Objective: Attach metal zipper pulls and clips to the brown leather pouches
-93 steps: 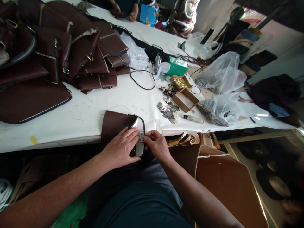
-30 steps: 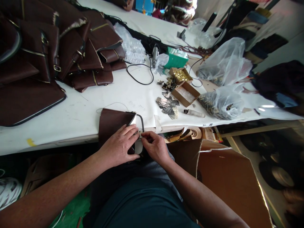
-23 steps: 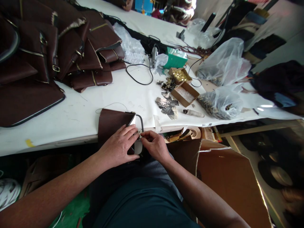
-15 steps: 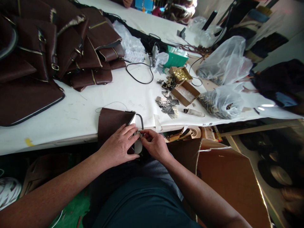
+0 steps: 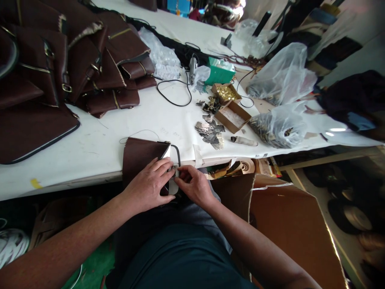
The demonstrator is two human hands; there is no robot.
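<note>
A brown leather piece [image 5: 141,154] with a jagged left edge, a pale lining and a dark-bound flap lies over the table's front edge. Across its right part rests my left hand [image 5: 150,182], fingers stretched out flat and thumb apart, pressing on it. My right hand [image 5: 194,184] is closed in a pinch at the flap, close to the left fingertips. Something small and greyish shows there, but the fingers hide what they hold. A thin thread [image 5: 140,131] trails on the table behind the piece.
Brown leather bags [image 5: 81,60] are heaped at left. Right of the middle lie metal plates [image 5: 209,130], a box of gold-coloured fittings [image 5: 226,93], an open carton [image 5: 232,116] and plastic bags [image 5: 279,124]. A large cardboard box [image 5: 288,224] stands below the table's edge.
My right hand has shifted slightly left, nearer the left fingertips. Another person's hand at the far table edge has left view, and a brown piece now shows there. The view has shifted slightly.
</note>
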